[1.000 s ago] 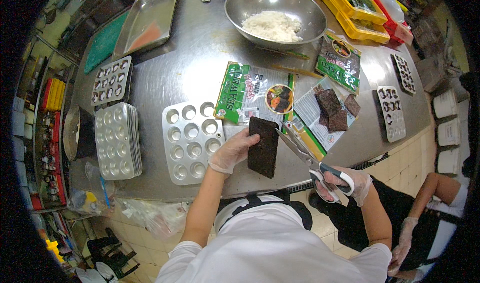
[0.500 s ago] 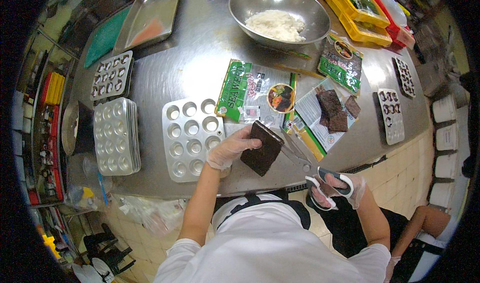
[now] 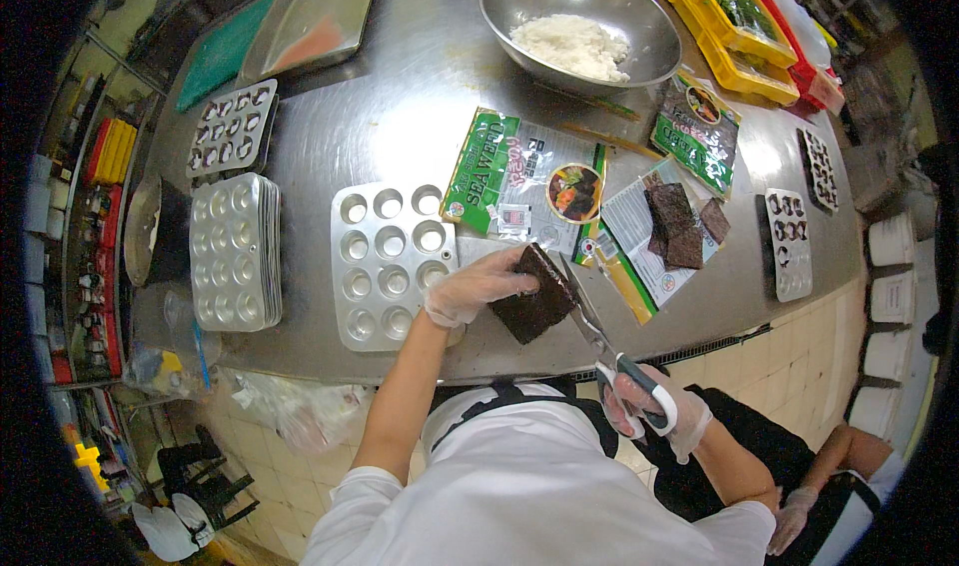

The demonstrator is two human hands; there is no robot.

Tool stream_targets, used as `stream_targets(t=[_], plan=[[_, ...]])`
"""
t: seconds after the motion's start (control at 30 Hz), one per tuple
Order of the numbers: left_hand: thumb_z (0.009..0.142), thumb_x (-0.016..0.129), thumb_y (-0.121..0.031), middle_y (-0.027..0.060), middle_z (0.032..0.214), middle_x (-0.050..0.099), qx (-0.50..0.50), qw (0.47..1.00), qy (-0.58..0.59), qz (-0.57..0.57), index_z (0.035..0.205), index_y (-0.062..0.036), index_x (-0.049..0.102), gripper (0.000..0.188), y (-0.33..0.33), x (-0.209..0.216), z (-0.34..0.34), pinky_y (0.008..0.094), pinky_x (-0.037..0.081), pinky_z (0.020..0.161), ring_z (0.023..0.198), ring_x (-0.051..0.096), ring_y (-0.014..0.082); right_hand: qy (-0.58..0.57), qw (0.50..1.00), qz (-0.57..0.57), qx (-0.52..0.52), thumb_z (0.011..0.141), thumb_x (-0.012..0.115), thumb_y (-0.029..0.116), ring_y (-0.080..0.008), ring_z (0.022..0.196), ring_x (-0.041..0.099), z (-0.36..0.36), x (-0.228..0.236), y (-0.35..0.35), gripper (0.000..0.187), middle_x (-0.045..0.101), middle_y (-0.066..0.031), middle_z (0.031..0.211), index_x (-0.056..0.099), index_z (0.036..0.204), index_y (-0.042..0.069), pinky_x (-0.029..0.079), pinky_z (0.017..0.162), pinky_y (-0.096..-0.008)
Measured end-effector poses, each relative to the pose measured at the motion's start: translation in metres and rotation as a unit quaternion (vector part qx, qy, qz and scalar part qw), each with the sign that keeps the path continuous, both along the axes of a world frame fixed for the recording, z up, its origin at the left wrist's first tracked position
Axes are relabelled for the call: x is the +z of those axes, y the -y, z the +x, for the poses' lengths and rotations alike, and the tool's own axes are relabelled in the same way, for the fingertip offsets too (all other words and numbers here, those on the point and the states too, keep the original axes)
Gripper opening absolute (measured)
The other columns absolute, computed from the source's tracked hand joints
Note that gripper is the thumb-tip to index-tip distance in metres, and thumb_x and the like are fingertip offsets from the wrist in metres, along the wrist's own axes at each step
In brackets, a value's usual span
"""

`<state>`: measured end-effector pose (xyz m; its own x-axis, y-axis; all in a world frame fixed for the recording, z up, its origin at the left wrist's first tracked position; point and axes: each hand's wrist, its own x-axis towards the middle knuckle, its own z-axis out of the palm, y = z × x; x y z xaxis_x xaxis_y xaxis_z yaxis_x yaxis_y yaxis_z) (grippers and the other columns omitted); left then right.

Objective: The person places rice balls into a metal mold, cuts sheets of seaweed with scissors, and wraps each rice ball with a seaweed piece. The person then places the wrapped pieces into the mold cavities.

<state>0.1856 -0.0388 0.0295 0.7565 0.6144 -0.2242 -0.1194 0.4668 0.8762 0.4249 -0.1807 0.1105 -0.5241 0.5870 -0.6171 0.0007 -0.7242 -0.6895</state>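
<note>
My left hand (image 3: 478,284), in a clear plastic glove, pinches a stack of dark seaweed sheets (image 3: 534,311) above the table's near edge. My gloved right hand (image 3: 687,424) grips scissors (image 3: 649,391) with black-and-white handles. Their blades lie along the right edge of the stack; I cannot tell whether seaweed is between them. Just beyond, loose seaweed pieces (image 3: 681,228) rest on an opened seaweed packet (image 3: 631,241). Another flat green-and-clear packet (image 3: 544,181) lies beyond my left hand.
A muffin tin (image 3: 372,278) stands left of my left hand, with stacked tins (image 3: 228,256) farther left. At the back are a steel bowl of rice (image 3: 499,26), a metal tray (image 3: 262,41) and yellow crates (image 3: 741,84). Filled tins (image 3: 789,256) sit at right. Another person's arm (image 3: 834,461) shows lower right.
The scissors' handles have come closer together, and my right hand has moved slightly left, toward the stack. My left hand still holds the seaweed, now a little farther right.
</note>
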Motion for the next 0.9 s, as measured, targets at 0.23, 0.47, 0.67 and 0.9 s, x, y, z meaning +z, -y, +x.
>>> stream_targets(t=[0.23, 0.47, 0.67, 0.9], plan=[[0.081, 0.056, -0.015, 0.0083, 0.108, 0.054, -0.070, 0.993, -0.075, 0.056, 0.119, 0.0012, 0.044, 0.043, -0.007, -0.006, 0.005, 0.0262, 0.036, 0.089, 0.101, 0.046, 0.0145, -0.032, 0.999, -0.003, -0.041, 0.086, 0.049, 0.046, -0.0085, 0.047, 0.045, -0.007, -0.008, 0.003, 0.040, 0.047, -0.0013, 0.056, 0.044, 0.074, 0.009, 0.035, 0.041, -0.0219], [0.080, 0.056, -0.018, 0.0133, 0.105, 0.056, -0.063, 0.975, -0.123, 0.172, 0.116, 0.0012, 0.046, 0.042, -0.011, -0.003, 0.009, 0.0286, 0.038, 0.086, 0.096, 0.050, 0.0185, 0.029, 0.999, 0.010, -0.025, 0.086, 0.047, 0.048, -0.0102, 0.046, 0.046, -0.005, -0.012, 0.005, 0.042, 0.048, -0.0026, 0.054, 0.043, 0.074, 0.008, 0.035, 0.040, -0.0228], [0.081, 0.055, -0.022, 0.0156, 0.107, 0.056, -0.090, 0.979, -0.112, 0.147, 0.118, 0.0006, 0.045, 0.045, -0.010, -0.002, 0.013, 0.0300, 0.037, 0.088, 0.098, 0.051, 0.0217, -0.072, 0.994, -0.024, -0.083, 0.086, 0.048, 0.046, -0.0118, 0.047, 0.046, -0.014, -0.018, -0.001, 0.042, 0.048, -0.0033, 0.055, 0.046, 0.069, 0.007, 0.036, 0.040, -0.0238], [0.081, 0.055, -0.019, 0.0116, 0.101, 0.057, -0.087, 0.959, -0.144, 0.228, 0.113, 0.0002, 0.048, 0.039, -0.011, -0.009, 0.014, 0.0300, 0.039, 0.087, 0.095, 0.052, 0.0181, -0.001, 0.999, 0.018, -0.051, 0.085, 0.049, 0.047, -0.0149, 0.048, 0.047, 0.000, -0.030, 0.010, 0.041, 0.050, -0.0059, 0.058, 0.045, 0.073, 0.008, 0.038, 0.042, -0.0287]])
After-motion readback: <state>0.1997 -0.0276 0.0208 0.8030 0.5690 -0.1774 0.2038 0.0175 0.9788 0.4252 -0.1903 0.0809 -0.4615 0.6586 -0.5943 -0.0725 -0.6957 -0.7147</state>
